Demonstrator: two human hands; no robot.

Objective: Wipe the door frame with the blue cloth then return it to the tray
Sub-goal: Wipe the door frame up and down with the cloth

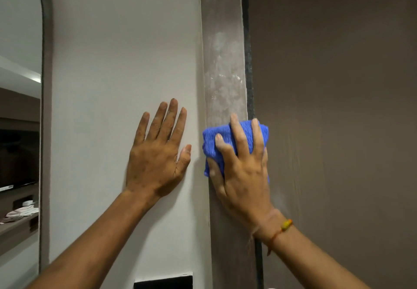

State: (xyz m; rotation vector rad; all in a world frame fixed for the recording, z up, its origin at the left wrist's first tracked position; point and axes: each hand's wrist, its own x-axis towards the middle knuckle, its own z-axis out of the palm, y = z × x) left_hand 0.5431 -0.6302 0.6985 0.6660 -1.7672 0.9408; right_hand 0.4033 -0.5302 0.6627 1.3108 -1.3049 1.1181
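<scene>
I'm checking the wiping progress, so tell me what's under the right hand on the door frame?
Under the right hand is the folded blue cloth, pressed flat against the brown door frame. The stretch of frame beneath the cloth is covered, so its state can't be seen; whitish smears show above it.

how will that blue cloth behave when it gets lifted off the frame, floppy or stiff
Probably floppy: the blue cloth bunches in soft folds under the right hand. Likely light, since spread fingers alone pin it to the door frame. Its ribbed texture should grip, not slip.
</scene>
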